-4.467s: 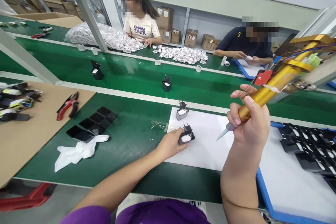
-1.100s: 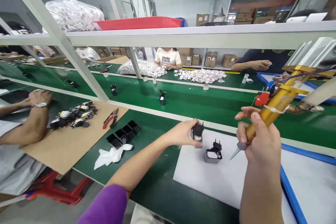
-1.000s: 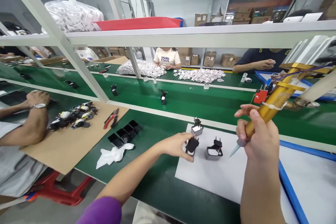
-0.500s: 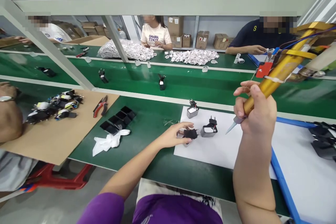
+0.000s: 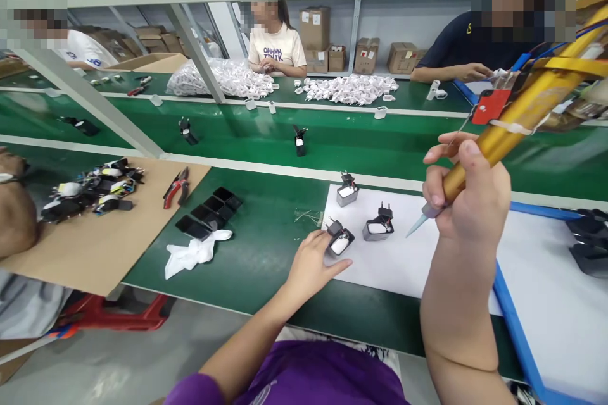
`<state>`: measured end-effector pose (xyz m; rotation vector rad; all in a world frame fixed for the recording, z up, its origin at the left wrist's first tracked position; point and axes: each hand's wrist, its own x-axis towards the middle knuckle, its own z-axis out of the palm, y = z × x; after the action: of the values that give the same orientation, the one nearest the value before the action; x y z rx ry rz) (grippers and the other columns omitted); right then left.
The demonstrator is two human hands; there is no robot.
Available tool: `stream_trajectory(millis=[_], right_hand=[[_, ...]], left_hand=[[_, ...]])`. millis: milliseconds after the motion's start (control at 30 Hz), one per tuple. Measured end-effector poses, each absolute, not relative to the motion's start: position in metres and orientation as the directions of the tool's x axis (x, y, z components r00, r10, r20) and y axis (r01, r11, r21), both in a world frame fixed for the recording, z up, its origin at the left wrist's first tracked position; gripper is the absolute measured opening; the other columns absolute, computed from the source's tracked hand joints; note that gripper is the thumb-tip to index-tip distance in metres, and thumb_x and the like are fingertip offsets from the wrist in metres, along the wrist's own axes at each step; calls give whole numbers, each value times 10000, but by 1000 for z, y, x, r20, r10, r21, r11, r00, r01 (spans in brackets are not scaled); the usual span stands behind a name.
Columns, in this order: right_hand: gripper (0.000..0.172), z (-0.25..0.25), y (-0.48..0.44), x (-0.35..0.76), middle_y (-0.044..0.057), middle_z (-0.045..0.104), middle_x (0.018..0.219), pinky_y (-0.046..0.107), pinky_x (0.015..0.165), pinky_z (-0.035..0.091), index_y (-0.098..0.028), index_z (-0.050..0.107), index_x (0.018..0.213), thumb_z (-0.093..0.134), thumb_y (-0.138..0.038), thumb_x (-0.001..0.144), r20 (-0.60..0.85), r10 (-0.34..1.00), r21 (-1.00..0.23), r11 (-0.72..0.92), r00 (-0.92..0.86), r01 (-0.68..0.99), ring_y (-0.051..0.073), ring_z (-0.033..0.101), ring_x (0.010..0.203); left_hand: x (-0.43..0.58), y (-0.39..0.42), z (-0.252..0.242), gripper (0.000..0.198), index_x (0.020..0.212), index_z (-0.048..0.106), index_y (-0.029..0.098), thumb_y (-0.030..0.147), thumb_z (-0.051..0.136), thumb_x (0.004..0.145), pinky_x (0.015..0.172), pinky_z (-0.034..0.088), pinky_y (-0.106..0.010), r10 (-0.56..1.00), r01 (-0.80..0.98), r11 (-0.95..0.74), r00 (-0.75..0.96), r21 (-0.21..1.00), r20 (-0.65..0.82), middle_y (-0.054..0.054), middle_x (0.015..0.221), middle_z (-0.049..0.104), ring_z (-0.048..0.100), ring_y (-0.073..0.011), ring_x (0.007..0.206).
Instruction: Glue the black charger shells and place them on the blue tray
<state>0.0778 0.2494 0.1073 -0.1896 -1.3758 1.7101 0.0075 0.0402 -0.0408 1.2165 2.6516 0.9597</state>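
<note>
My left hand (image 5: 311, 266) rests beside the nearest black plug adapter (image 5: 341, 243), thumb and fingers spread; its fingertips are at the adapter's left side, and whether they touch is unclear. The adapter stands with its case open at the top, white inside, its pronged cover tilted back. Two similar open adapters, one behind (image 5: 348, 193) and one to the right (image 5: 379, 230), stand on the white sheet (image 5: 403, 269). My right hand (image 5: 468, 193) is closed around a gold, pen-like glue dispenser (image 5: 503, 130), its pale tapered nozzle pointing down-left, apart from the right adapter.
Left on the bench are black empty cases (image 5: 209, 214), a white cloth (image 5: 194, 253) and red-handled pliers (image 5: 177, 190). A blue-edged tray (image 5: 515, 329) holds black parts at right. Beyond runs a green conveyor (image 5: 247, 145) with adapters; co-workers sit across and at left.
The left adapter has been turned so its open white top shows. My left hand's fingers have spread from around it. The dispenser stays in my right hand; the view has shifted slightly.
</note>
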Motion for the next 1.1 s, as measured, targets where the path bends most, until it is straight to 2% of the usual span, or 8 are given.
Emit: stream_trajectory(millis=[100, 200, 367, 533, 633, 733, 867, 1100], right_hand=[[160, 108, 248, 79, 13, 591, 760, 201, 271, 196, -208, 658, 892, 576, -344, 868, 392, 698, -841, 7, -600, -541, 37, 381, 319], [171, 108, 245, 79, 3, 594, 771, 200, 260, 200, -212, 654, 926, 575, -353, 870, 400, 672, -833, -18, -624, -553, 31, 380, 315], [201, 107, 243, 78, -18, 605, 778, 186, 254, 222, -195, 638, 955, 589, -371, 869, 428, 645, -809, -39, -633, -586, 20, 398, 315], [207, 105, 245, 76, -18, 613, 782, 182, 251, 216, -189, 638, 931, 607, -384, 868, 440, 638, -809, -25, -632, -588, 13, 401, 313], [202, 104, 246, 75, -21, 616, 771, 182, 255, 216, -186, 631, 899, 602, -384, 873, 441, 636, -809, -24, -633, -587, 14, 405, 312], [193, 104, 245, 75, -34, 611, 742, 178, 259, 207, -191, 590, 824, 604, -377, 874, 439, 644, -803, -32, -627, -595, 14, 403, 305], [280, 104, 244, 75, -58, 568, 669, 169, 268, 205, -191, 513, 719, 615, -405, 867, 446, 634, -802, -31, -632, -597, 8, 382, 293], [307, 103, 246, 75, -6, 627, 799, 187, 252, 205, -184, 628, 929, 610, -482, 857, 481, 614, -799, 13, -626, -601, 12, 402, 307]], left_hand=[[9, 53, -33, 343, 1115, 628, 190, 373, 650, 827, 828, 531, -370, 724, 655, 514, -678, 554, 130, -92, 1045, 704, 659, -271, 976], [9, 64, -16, 371, 1191, 559, 218, 387, 596, 863, 717, 528, -299, 777, 651, 444, -621, 616, 97, -47, 955, 722, 688, -224, 835], [9, 91, 10, 391, 1152, 557, 211, 319, 639, 785, 679, 517, -283, 853, 714, 275, -490, 644, 180, -42, 969, 709, 657, -188, 736], [13, 104, 17, 342, 1065, 578, 187, 282, 629, 740, 724, 524, -291, 799, 702, 108, -482, 704, 358, -56, 963, 700, 652, -197, 813], [16, 102, 16, 326, 1047, 584, 176, 289, 631, 745, 741, 529, -293, 776, 691, 54, -484, 721, 405, -52, 926, 700, 657, -193, 811], [17, 100, 16, 333, 1055, 587, 170, 291, 647, 750, 758, 532, -294, 774, 684, 46, -485, 728, 406, -54, 934, 706, 662, -189, 817], [19, 99, 15, 335, 1058, 583, 178, 299, 665, 757, 769, 534, -290, 776, 660, 59, -503, 749, 382, -49, 954, 713, 667, -182, 818], [22, 99, 16, 313, 1030, 576, 196, 304, 668, 751, 704, 530, -266, 775, 636, 97, -531, 765, 343, -21, 899, 706, 649, -158, 753]])
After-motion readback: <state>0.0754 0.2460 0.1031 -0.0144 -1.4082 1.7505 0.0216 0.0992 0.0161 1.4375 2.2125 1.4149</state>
